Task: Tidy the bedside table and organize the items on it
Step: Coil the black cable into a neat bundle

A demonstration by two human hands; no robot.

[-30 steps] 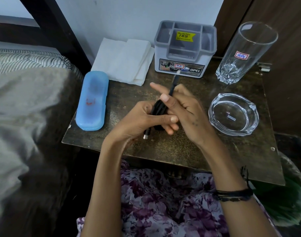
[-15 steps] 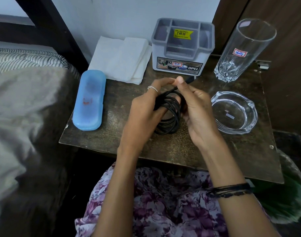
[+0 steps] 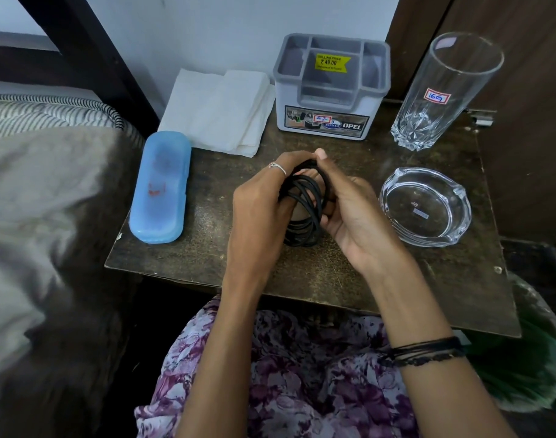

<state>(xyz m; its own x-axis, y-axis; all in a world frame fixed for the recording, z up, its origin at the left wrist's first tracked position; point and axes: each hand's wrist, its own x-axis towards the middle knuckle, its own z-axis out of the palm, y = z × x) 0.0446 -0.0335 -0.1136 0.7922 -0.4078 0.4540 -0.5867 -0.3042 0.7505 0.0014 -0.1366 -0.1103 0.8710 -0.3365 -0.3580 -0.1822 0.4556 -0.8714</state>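
Both hands are busy with a black cord [image 3: 303, 210], held just above the middle of the table [image 3: 207, 257]. The cord is wound into a bunch of round loops. The left hand [image 3: 259, 210] has its fingers closed around the left side of the loops. The right hand [image 3: 349, 210] has its fingers curled shut on the right side, and its thumb presses on the top of the bunch. The step looks like rolling the cord up neat so it can be put away. To do it well, I think the loops should all stay about the same size and lie side by side. The left hand should hold tight so no loop slips off. The end of the cord is hidden, so I cannot tell if any is left to wind. If the end is loose, it would be good to tuck it around the loops so the bunch does not spring open. The gray box [image 3: 332, 86] with little rooms stands at the back of the table and looks like a good home for the cord. The tall glass [image 3: 444, 93] and the glass dish [image 3: 425, 207] are close on the right, so the right elbow should move slowly and not bump them. The blue case [image 3: 159, 188] and the white napkins [image 3: 220, 112] are on the left, out of the way.
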